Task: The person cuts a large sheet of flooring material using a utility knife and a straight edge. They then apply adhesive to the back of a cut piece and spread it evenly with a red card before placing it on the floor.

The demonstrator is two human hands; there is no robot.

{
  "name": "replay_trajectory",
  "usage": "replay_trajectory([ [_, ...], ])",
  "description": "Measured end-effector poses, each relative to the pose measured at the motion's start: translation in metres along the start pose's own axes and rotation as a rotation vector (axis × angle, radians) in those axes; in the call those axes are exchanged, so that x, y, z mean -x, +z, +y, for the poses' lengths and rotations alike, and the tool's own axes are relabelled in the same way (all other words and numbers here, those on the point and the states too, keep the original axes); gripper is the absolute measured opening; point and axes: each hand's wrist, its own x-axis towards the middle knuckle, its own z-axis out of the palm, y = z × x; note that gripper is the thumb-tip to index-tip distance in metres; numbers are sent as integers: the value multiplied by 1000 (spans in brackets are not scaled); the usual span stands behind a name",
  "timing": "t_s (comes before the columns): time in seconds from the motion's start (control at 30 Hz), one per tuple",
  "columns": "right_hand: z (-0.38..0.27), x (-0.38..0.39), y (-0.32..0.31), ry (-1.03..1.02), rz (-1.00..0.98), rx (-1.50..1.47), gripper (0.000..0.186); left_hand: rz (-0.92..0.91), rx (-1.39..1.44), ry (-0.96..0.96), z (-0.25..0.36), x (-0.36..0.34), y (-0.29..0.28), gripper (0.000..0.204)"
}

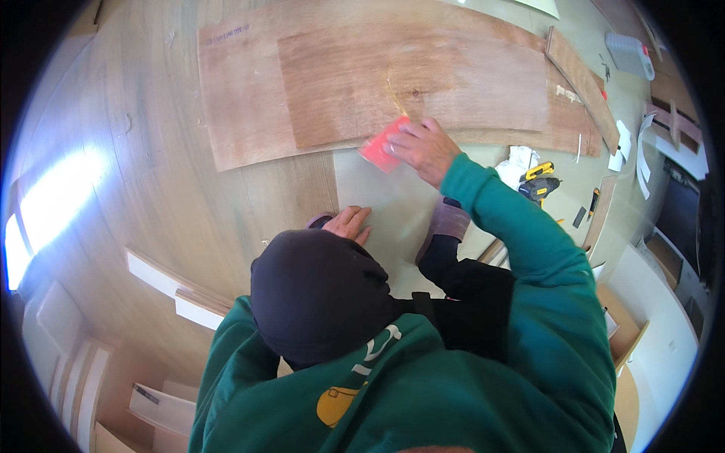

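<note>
My right hand (pixel 424 149) is wrapped round a red container (pixel 384 145), blurred and tilted over the near edge of a brown plywood sheet (pixel 325 98). Its exact kind I cannot make out. Beyond its far end, a thin yellow streak of liquid (pixel 394 94) runs on the plywood. My left hand (pixel 351 222) lies with its fingers stretched out, low by the floor near my shoe. This sheet rests on a larger wooden panel (pixel 238 98).
A narrow board (pixel 581 87) lies slantwise across the panel's right end. To the right are a yellow-black drill (pixel 539 188), a white cloth (pixel 518 163), a utility knife (pixel 593 202) and a grey jug (pixel 630 56). White-edged boards (pixel 155 273) lie at the left.
</note>
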Motion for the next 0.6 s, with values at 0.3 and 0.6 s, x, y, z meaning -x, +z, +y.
replay_trajectory([
  [0.3,92,57,-84,147,61,49,38,-56,-22,-78,15,-10,0,51],
  [0.6,104,-8,0,503,526,108,38,-27,-22,-99,9,-1,2,51],
])
